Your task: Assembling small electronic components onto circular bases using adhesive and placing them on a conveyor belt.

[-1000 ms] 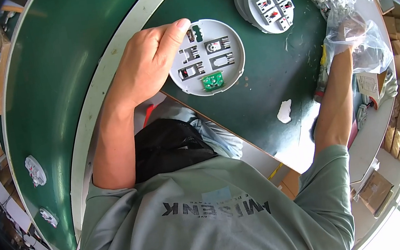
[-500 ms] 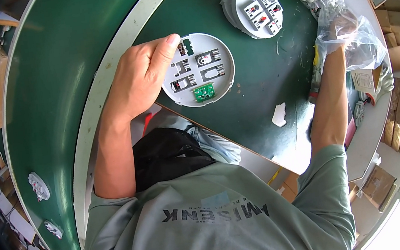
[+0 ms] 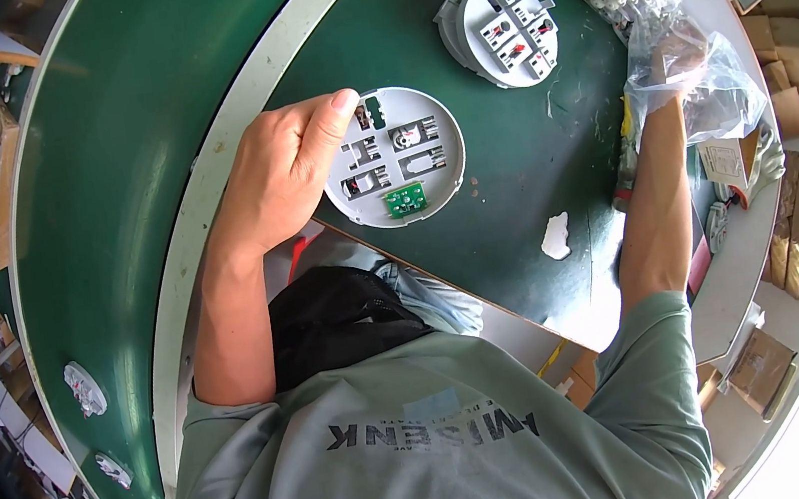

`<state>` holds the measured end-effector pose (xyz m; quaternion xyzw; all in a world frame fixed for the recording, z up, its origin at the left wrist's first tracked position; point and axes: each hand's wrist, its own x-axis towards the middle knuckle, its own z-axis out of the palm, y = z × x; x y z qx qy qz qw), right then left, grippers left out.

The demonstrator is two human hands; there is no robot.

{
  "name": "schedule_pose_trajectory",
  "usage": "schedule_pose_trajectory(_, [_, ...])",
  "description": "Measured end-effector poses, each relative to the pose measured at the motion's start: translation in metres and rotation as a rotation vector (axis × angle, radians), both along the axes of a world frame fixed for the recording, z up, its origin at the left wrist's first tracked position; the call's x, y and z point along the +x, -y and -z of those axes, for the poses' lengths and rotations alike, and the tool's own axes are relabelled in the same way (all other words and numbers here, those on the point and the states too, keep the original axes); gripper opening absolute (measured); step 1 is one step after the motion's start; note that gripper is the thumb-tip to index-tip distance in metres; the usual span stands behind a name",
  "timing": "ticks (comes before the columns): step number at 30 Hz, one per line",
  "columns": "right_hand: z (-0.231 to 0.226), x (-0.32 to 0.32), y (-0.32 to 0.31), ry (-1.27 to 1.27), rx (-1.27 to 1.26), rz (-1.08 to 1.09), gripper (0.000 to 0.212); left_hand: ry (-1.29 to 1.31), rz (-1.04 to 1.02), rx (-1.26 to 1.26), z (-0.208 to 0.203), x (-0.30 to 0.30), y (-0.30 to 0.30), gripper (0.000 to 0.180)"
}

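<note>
I'm pinching the round white base plate [image 3: 394,156] at its rim with my left hand [image 3: 283,169], while my right hand [image 3: 680,53], right of the plate, is digging inside a clear plastic bag [image 3: 701,84], grip hidden, so I'm keeping the plate flat.

The table [image 3: 529,162] is dark green with a pale rim. The round base [image 3: 394,156] is white, its small circuit board [image 3: 405,200] bright green

Green bench [image 3: 513,194] — round white bases [image 3: 394,157]

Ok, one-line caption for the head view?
Left hand grips a round white base plate; right hand reaches into a clear plastic bag.
</note>
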<state>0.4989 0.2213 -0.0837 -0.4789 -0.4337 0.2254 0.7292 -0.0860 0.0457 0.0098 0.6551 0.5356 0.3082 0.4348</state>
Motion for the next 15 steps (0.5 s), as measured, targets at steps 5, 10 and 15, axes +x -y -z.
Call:
schedule_pose_trajectory(5, [0.0,0.021,-0.004,0.017,0.014,-0.02,0.038,0.016,0.024,-0.01,-0.002,0.003,-0.002,0.057])
schedule_pose_trajectory(10, [-0.015,-0.039,0.016,0.465,0.039,0.232,0.037,0.027,-0.008,-0.019,0.0,0.002,0.001,0.058])
schedule_pose_trajectory(15, [-0.033,-0.063,0.028,0.426,-0.221,0.356,0.034,0.037,-0.005,-0.023,0.003,0.001,0.0,0.059])
